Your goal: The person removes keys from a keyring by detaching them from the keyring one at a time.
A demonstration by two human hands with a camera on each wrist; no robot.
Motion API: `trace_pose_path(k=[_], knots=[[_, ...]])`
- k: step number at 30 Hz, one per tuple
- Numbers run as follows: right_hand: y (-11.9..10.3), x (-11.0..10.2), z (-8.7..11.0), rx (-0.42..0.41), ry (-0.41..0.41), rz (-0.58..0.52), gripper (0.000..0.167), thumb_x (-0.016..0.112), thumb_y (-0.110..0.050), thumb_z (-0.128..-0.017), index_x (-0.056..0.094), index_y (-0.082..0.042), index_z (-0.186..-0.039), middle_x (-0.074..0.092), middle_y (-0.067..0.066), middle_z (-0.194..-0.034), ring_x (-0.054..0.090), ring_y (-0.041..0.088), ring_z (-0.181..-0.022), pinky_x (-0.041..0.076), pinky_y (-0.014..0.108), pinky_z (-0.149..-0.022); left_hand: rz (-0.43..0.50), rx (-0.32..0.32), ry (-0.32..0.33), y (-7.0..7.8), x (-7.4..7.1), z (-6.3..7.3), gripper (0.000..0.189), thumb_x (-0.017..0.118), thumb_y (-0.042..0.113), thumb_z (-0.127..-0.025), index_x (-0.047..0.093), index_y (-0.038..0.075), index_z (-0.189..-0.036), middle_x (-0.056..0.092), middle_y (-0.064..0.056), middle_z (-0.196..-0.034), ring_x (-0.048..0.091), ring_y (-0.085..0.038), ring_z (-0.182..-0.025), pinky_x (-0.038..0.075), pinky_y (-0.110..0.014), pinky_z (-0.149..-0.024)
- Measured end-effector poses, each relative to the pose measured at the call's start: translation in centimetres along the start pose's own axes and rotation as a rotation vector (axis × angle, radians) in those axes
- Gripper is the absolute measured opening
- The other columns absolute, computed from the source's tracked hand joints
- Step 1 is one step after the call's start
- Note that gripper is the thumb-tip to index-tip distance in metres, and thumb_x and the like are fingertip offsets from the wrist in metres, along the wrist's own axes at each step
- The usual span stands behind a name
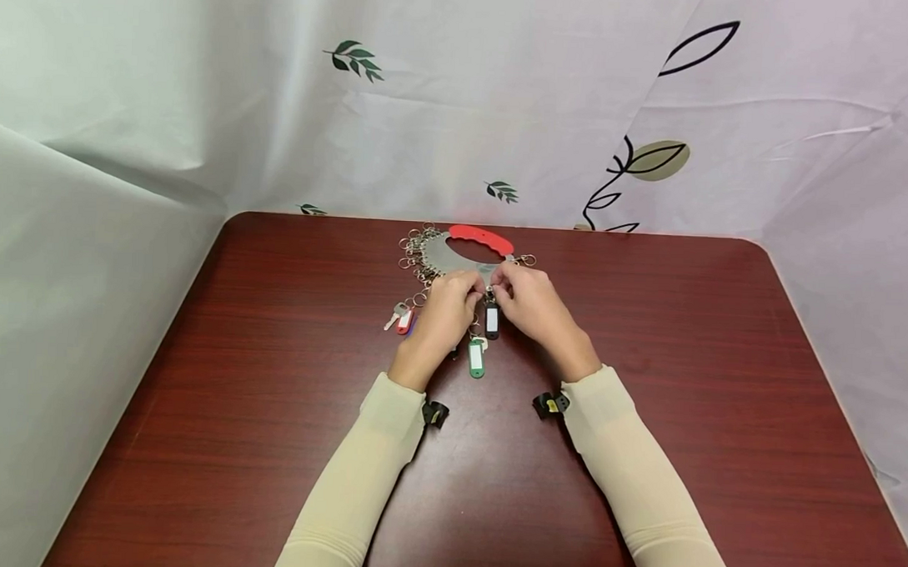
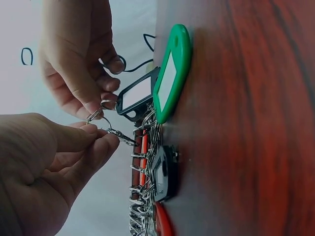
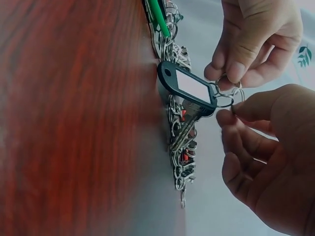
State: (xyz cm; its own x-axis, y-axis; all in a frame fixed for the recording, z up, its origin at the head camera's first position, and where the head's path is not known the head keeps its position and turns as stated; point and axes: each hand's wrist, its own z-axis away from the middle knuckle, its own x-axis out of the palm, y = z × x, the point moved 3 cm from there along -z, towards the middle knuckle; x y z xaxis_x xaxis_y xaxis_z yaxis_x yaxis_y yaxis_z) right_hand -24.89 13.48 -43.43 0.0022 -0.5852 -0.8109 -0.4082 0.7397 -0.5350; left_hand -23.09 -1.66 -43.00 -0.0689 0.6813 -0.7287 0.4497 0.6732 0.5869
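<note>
Both hands meet at the front edge of a grey metal key holder plate (image 1: pixel 443 256) with a red handle (image 1: pixel 480 236). My left hand (image 1: pixel 447 304) pinches a small metal clasp ring (image 2: pixel 114 132) between thumb and forefinger. Right beside it, my right hand (image 1: pixel 534 301) pinches a key ring (image 3: pixel 239 93). From the linked rings hangs a black key tag (image 3: pixel 189 88) with a white label, a key (image 3: pixel 186 130) beside it. A green key tag (image 1: pixel 477 359) lies on the table, nearer to me.
Many metal rings and clasps (image 1: pixel 412 253) line the plate's left edge. A red tag (image 1: pixel 404 321) and a silver key (image 1: pixel 394 316) lie left of my left hand. The brown table (image 1: pixel 270 377) ends at a white patterned curtain (image 1: pixel 444 133) behind.
</note>
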Motion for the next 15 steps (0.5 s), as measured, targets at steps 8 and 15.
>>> trace_pose_path(k=[8, 15], knots=[[-0.20, -0.12, -0.07, -0.075, -0.041, 0.032, 0.017, 0.063, -0.006, -0.098, 0.071, -0.006, -0.113, 0.074, 0.011, -0.112, 0.068, 0.026, -0.101, 0.056, 0.043, -0.090, -0.002, -0.001, -0.002, -0.09, 0.03, 0.01, 0.008, 0.071, -0.006, -0.091, 0.068, 0.001, -0.089, 0.074, -0.013, -0.092, 0.069, -0.028, -0.089, 0.057, -0.039, -0.081], [-0.31, -0.23, -0.09, -0.130, -0.042, 0.026, 0.010, 0.067, -0.005, -0.096, 0.073, -0.006, -0.105, 0.075, 0.011, -0.111, 0.069, 0.028, -0.112, 0.054, 0.044, -0.099, 0.000, 0.003, 0.006, -0.18, 0.00, -0.05, 0.008, 0.071, -0.006, -0.090, 0.068, 0.001, -0.089, 0.074, -0.012, -0.092, 0.069, -0.028, -0.088, 0.057, -0.039, -0.081]])
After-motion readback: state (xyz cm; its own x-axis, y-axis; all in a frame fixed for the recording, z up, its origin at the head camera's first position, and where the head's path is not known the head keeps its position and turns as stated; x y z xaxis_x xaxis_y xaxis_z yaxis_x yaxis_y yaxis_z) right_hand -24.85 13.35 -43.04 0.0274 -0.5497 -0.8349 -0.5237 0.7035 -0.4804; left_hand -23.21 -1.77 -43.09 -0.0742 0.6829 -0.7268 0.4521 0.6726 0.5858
